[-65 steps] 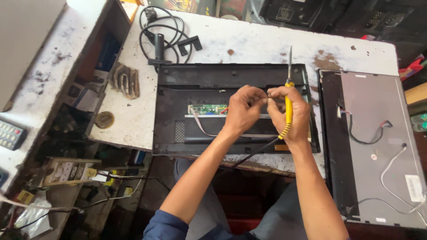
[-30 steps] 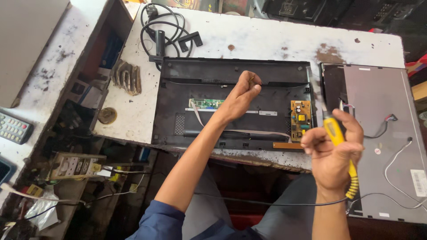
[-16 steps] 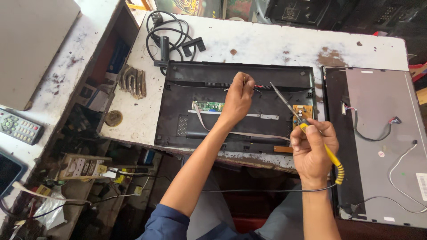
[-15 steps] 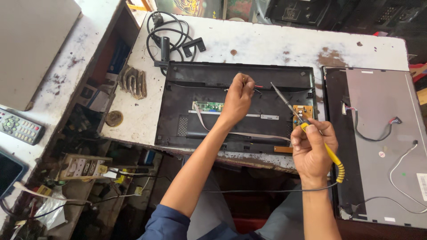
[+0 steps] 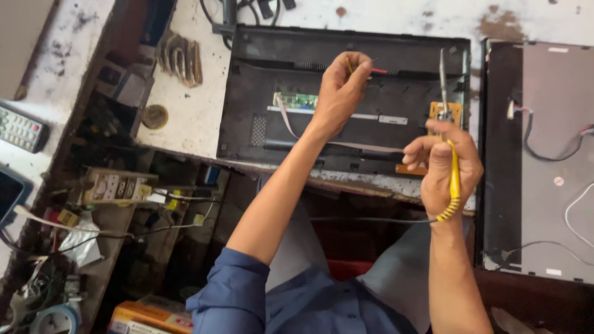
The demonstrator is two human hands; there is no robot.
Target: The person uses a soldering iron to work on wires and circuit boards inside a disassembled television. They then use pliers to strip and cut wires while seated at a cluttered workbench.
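Note:
A black flat-screen chassis lies open on the white bench. It carries a green circuit strip and a small orange board. My left hand is pinched on thin wires, one of them red, near the chassis's top edge. My right hand grips a yellow-handled soldering iron. Its metal shaft points up over the orange board, and its coiled cord trails off my wrist.
A second panel with a grey metal back and loose wires lies to the right. Black cables and a metal coil part sit at the bench's back left. A remote control lies far left. Cluttered shelves stand below the bench.
My right hand has brought the soldering iron back up from the bench edge and now holds it upright over the orange board. My left hand stays at the chassis's top, still pinching the wires.

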